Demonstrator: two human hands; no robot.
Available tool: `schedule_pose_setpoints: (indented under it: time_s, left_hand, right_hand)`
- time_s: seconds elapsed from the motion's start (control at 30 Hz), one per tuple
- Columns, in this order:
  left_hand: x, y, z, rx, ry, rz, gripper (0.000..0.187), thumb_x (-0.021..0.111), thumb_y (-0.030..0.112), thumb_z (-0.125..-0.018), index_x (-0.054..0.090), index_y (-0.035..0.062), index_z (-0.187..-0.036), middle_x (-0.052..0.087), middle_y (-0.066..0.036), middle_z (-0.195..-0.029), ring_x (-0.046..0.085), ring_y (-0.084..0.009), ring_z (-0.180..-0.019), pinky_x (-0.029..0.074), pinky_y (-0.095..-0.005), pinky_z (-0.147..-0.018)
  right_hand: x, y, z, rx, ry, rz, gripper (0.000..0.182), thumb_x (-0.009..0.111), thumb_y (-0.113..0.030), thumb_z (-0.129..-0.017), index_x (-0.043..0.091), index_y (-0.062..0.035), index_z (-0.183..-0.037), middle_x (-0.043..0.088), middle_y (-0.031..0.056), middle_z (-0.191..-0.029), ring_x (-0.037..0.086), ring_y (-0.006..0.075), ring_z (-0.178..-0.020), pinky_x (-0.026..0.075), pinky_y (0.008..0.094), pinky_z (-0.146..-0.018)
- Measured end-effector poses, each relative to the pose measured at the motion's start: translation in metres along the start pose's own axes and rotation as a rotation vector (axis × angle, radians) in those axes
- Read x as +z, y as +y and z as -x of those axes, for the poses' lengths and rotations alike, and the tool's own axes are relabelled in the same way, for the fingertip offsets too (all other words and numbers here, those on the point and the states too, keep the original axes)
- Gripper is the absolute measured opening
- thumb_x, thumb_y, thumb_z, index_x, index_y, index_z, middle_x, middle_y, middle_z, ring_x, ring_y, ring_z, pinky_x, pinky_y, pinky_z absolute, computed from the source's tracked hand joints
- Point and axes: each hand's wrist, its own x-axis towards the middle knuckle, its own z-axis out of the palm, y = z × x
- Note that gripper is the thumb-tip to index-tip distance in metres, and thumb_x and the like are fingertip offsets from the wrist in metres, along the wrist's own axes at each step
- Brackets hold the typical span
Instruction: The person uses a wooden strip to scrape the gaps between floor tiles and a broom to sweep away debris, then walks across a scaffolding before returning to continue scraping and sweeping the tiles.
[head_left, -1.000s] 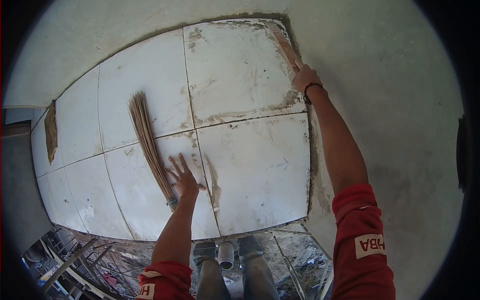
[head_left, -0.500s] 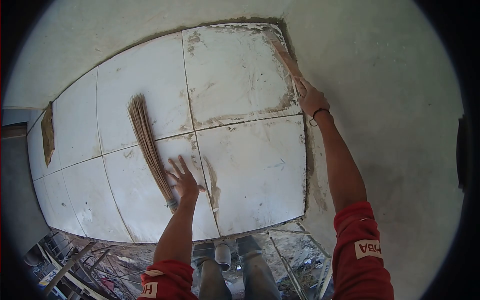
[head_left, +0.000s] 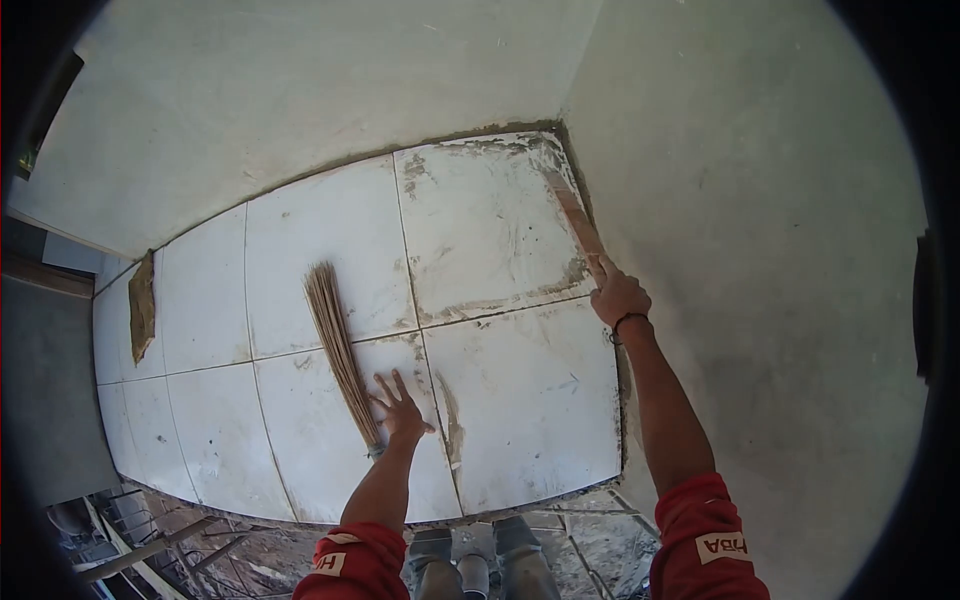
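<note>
My right hand (head_left: 620, 298) grips one end of a flat brown strip (head_left: 578, 218), which lies along the right edge of the far right tile (head_left: 490, 225). The strip's far end is blurred against pale smears near the corner. With fingers spread, my left hand (head_left: 402, 412) rests on a nearer white tile (head_left: 345, 470). Just left of those fingers lies a stick broom (head_left: 340, 345), its bristle tips pointing away from me and its bound end close to my wrist. Grey-brown mortar stains the tile joints and the far right tile.
Plastered walls rise behind (head_left: 380, 80) and to the right (head_left: 760, 270) of the tiled surface. A torn brown piece (head_left: 143, 305) lies at the far left. Below the front edge are my legs, a grey pipe (head_left: 473, 575), poles (head_left: 150, 550) and rubble.
The view has tilted up, so the tiles sit lower and more back wall shows. My right hand and the strip have slid slightly toward me along the edge. My left hand stays by the broom.
</note>
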Motion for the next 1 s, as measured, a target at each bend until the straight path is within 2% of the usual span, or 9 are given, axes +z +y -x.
schedule_pose_setpoints:
  time_s: [0.13, 0.2, 0.23, 0.27, 0.33, 0.37, 0.53, 0.73, 1.0]
  left_hand:
    - [-0.001, -0.038, -0.007, 0.13, -0.102, -0.026, 0.159, 0.101, 0.058, -0.061, 0.005, 0.0003, -0.175, -0.014, -0.026, -0.182, -0.024, -0.0597, -0.16, 0.01, -0.087, -0.122]
    - [-0.004, -0.056, 0.0, 0.21, -0.024, 0.414, 0.141, 0.102, 0.051, -0.065, 0.025, 0.0025, -0.173, -0.019, -0.024, -0.181, -0.011, -0.0614, -0.162, 0.022, -0.0749, -0.129]
    - [-0.013, -0.056, 0.011, 0.096, 0.036, 0.478, 0.111, 0.1, 0.039, -0.072, 0.047, 0.006, -0.165, 0.018, -0.029, -0.179, 0.029, -0.0537, -0.161, 0.041, -0.0596, -0.125]
    - [-0.011, -0.059, 0.014, 0.095, 0.031, 0.474, 0.111, 0.1, 0.039, -0.072, 0.047, 0.006, -0.165, 0.018, -0.029, -0.179, 0.029, -0.0537, -0.161, 0.041, -0.0596, -0.125]
    - [0.004, -0.075, 0.02, 0.177, 0.118, 0.75, 0.083, 0.094, 0.027, -0.081, 0.06, 0.0075, -0.154, 0.063, -0.026, -0.152, 0.064, -0.0387, -0.138, 0.053, -0.0514, -0.114]
    - [0.004, -0.064, 0.048, 0.132, 0.241, 0.932, 0.06, 0.088, 0.019, -0.087, 0.067, 0.0051, -0.142, 0.081, -0.018, -0.117, 0.077, -0.0276, -0.112, 0.06, -0.0469, -0.102]
    - [0.067, -0.052, 0.181, 0.054, 0.272, 1.108, 0.046, 0.084, 0.019, -0.09, 0.073, 0.0047, -0.133, 0.083, -0.016, -0.104, 0.082, -0.0283, -0.093, 0.065, -0.0419, -0.088]
    - [0.205, -0.057, 0.331, -0.189, 0.118, 0.971, 0.039, 0.086, 0.018, -0.087, 0.079, -0.0018, -0.12, 0.083, -0.019, -0.1, 0.082, -0.0314, -0.097, 0.065, -0.0407, -0.086]
    - [0.271, -0.084, 0.399, -0.4, -0.061, 1.104, 0.04, 0.084, 0.023, -0.082, 0.081, 0.0041, -0.117, 0.084, -0.017, -0.102, 0.08, -0.0349, -0.099, 0.061, -0.0465, -0.093]
  right_hand:
    - [-0.007, 0.03, 0.095, 0.067, -0.057, -0.001, 0.071, 0.073, -0.031, -0.094, 0.05, -0.0317, -0.161, 0.076, 0.0195, -0.129, 0.075, 0.0426, -0.114, 0.061, 0.056, -0.098]
    - [-0.006, 0.035, 0.096, 0.054, -0.061, -0.004, 0.07, 0.073, -0.031, -0.094, 0.051, -0.0306, -0.161, 0.076, 0.0206, -0.127, 0.075, 0.0423, -0.113, 0.061, 0.056, -0.098]
    - [-0.006, 0.037, 0.088, 0.03, -0.055, -0.003, 0.069, 0.073, -0.03, -0.094, 0.052, -0.0295, -0.16, 0.076, 0.0217, -0.126, 0.075, 0.0421, -0.112, 0.062, 0.0559, -0.098]
    - [-0.007, 0.034, 0.073, -0.008, -0.018, -0.009, 0.065, 0.072, -0.031, -0.096, 0.054, -0.028, -0.158, 0.076, 0.0223, -0.121, 0.076, 0.0427, -0.111, 0.062, 0.0548, -0.096]
    - [-0.007, 0.019, 0.026, -0.062, 0.037, -0.034, 0.059, 0.072, -0.03, -0.097, 0.057, -0.0261, -0.154, 0.077, 0.0226, -0.119, 0.077, 0.0422, -0.111, 0.063, 0.0529, -0.095]
    - [-0.006, 0.013, 0.0, -0.07, 0.052, -0.048, 0.057, 0.071, -0.029, -0.097, 0.058, -0.0259, -0.153, 0.077, 0.0222, -0.121, 0.076, 0.0411, -0.113, 0.063, 0.052, -0.096]
    - [-0.015, -0.001, -0.03, -0.07, -0.003, -0.028, 0.067, 0.078, -0.025, -0.093, 0.056, -0.027, -0.156, 0.077, 0.0201, -0.124, 0.075, 0.0406, -0.119, 0.061, 0.0512, -0.102]
    - [-0.007, 0.015, 0.021, -0.033, -0.04, 0.021, 0.075, 0.079, -0.025, -0.091, 0.05, -0.0274, -0.16, 0.075, 0.0174, -0.134, 0.073, 0.0402, -0.124, 0.06, 0.0508, -0.106]
    - [-0.009, -0.02, -0.084, -0.023, -0.038, 0.041, 0.074, 0.076, -0.026, -0.092, 0.049, -0.0256, -0.162, 0.072, 0.0182, -0.139, 0.07, 0.0406, -0.128, 0.059, 0.0513, -0.108]
